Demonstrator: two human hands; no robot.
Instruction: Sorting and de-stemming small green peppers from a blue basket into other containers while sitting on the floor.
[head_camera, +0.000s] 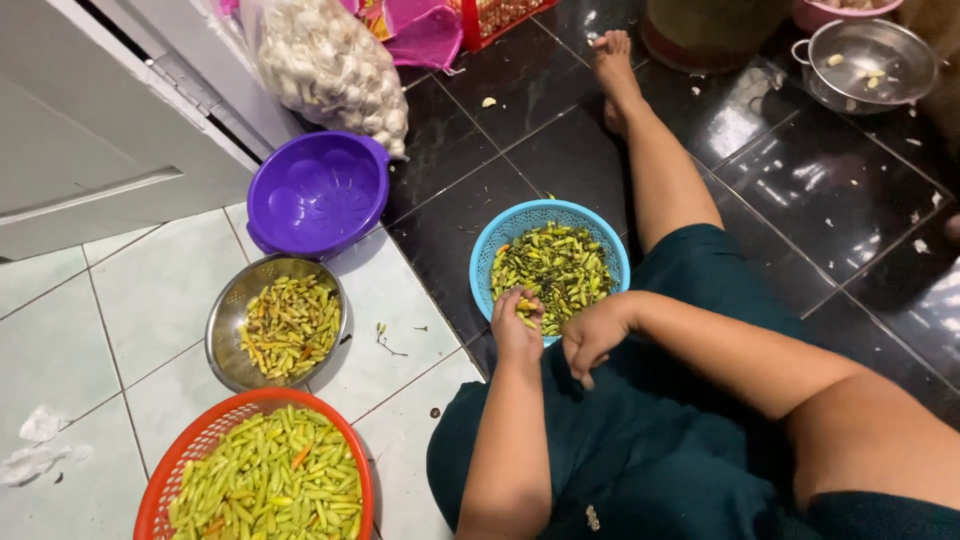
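I sit on the floor in a dark green garment. My left hand (517, 325) reaches over the near rim of a blue basket (497, 236) and its fingers close on a yellow-green chili piece. The basket holds green chili stems and scraps. My right hand (590, 335) hangs curled just right of the left one, at the basket's near edge; nothing shows in it. A steel bowl (222, 325) of chilies lies to the left. A red basket (200, 437) full of yellow-green chilies stands at the lower left.
An empty purple colander (317, 190) stands behind the steel bowl. A clear bag of garlic (330, 62) leans by a white door. A steel pot (870, 62) sits at the top right. My bare leg (655, 165) stretches over dark tiles. Crumpled tissue (38, 445) lies far left.
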